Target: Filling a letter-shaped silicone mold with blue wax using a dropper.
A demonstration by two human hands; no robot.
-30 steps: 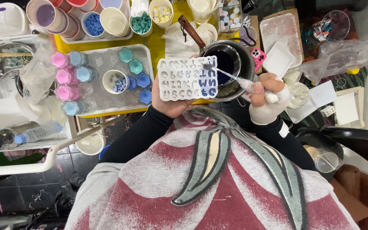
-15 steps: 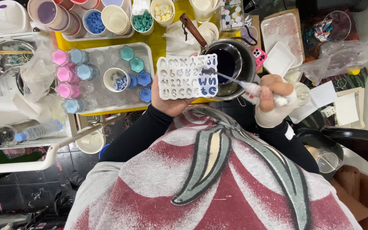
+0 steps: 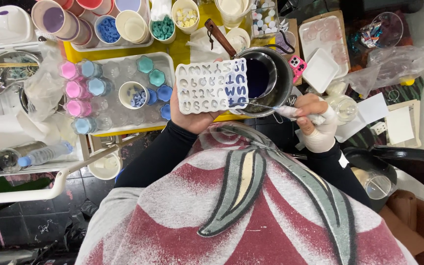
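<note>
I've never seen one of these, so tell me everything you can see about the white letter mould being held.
The white letter mould is a flat, rubbery-looking rectangle with rows of letter-shaped hollows. Those at its right end are filled dark blue; the rest look empty. The left hand holds it from beneath, while a thin dropper in the right hand reaches its lower right corner.

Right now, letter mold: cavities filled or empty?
Partly filled. The white letter mold in the left hand has dark blue in its right-side cavities; the others look empty.

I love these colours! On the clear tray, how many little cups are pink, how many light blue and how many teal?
Pink cups: 3
Light blue cups: 3
Teal cups: 2
Total: 8
</note>
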